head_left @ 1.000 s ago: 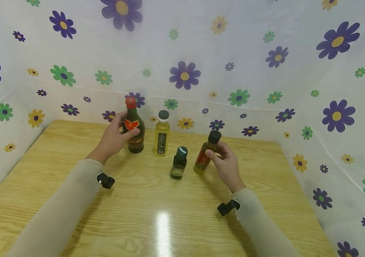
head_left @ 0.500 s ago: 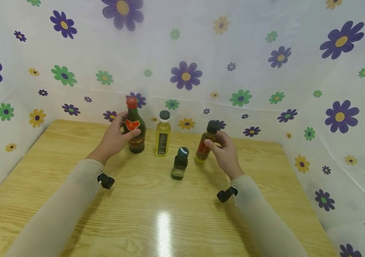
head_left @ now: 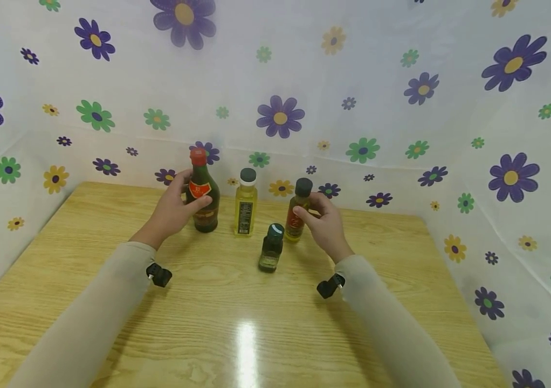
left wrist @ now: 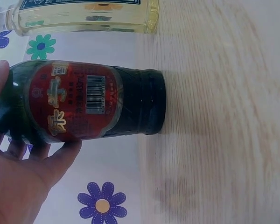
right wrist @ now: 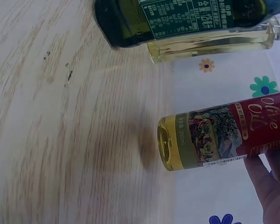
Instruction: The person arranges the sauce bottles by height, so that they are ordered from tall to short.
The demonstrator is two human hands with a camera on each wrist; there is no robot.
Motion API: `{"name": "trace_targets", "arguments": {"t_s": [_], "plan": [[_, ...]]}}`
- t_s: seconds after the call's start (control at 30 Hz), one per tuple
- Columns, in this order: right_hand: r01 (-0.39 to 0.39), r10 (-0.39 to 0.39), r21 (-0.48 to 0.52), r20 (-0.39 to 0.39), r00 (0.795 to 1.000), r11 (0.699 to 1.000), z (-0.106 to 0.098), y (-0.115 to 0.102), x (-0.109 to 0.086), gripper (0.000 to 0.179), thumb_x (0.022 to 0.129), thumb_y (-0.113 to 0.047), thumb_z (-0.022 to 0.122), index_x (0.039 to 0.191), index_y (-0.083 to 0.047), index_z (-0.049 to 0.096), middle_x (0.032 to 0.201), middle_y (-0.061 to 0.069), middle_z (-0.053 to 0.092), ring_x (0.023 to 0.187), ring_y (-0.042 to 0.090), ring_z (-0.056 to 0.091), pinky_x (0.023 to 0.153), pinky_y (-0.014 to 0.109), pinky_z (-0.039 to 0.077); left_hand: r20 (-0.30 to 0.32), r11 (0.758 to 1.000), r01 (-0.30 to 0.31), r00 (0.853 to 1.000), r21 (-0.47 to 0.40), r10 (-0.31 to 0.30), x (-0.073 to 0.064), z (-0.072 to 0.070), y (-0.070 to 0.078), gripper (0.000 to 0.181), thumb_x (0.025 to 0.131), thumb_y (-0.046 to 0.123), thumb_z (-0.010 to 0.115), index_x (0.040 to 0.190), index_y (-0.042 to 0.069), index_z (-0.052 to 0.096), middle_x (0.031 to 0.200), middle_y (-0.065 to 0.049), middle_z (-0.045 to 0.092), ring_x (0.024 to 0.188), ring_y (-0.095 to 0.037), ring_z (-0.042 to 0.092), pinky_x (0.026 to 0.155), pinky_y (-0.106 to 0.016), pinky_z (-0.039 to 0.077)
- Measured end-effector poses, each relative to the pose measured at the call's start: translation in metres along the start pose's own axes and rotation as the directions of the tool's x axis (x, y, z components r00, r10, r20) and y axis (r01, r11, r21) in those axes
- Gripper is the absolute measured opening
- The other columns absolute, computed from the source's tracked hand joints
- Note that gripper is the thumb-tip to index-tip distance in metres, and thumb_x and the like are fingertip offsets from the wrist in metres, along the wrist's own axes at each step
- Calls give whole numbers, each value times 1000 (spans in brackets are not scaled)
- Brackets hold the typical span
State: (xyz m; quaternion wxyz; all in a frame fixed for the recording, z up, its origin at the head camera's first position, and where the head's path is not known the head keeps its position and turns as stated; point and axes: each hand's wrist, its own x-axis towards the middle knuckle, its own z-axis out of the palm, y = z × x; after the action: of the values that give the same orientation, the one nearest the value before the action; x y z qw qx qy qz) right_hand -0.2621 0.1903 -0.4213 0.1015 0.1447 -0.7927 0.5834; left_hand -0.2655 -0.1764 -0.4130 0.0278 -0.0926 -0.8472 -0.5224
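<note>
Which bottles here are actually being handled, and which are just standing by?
In hand:
- dark red-capped bottle, held by the left hand
- olive oil bottle, held by the right hand

Standing by:
- pale yellow bottle
- small dark green bottle
- wooden table

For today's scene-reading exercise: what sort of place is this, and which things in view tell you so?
Probably a staged tabletop set, not a real kitchen: a wooden table boxed in by flower-print sheeting, with just four bottles, including a dark bottle and an olive oil bottle.

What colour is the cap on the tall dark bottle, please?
Red cap, clearest in the head view.
</note>
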Motion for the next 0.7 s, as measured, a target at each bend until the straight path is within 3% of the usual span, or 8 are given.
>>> {"name": "trace_targets", "arguments": {"t_s": [0.23,0.47,0.7], "plan": [[28,-28,42,6,1000,999,15,0,3,31,96,-17,76,124,-6,67,123,11,67,113,27,66,102,49,56,4,1000,-9,1000,-10,9,1,0,-1,78,100,34,70,161,11,27,155,-17,42,147,-39,37,119,-65,30],[-10,9,60,8,1000,998,28,-3,6,32,96,-13,75,125,-2,67,125,14,64,116,29,64,103,47,55,10,1000,-22,1000,-22,22,0,0,-2,79,100,35,69,161,10,26,155,-17,42,146,-39,37,119,-66,30],[-36,35,60,18,999,998,34,-26,1,31,97,-8,72,126,3,64,125,20,64,117,33,63,105,50,53,3,1000,-19,1000,-6,19,1,0,-4,81,100,39,70,161,10,26,156,-17,41,147,-39,37,120,-65,29]]}}
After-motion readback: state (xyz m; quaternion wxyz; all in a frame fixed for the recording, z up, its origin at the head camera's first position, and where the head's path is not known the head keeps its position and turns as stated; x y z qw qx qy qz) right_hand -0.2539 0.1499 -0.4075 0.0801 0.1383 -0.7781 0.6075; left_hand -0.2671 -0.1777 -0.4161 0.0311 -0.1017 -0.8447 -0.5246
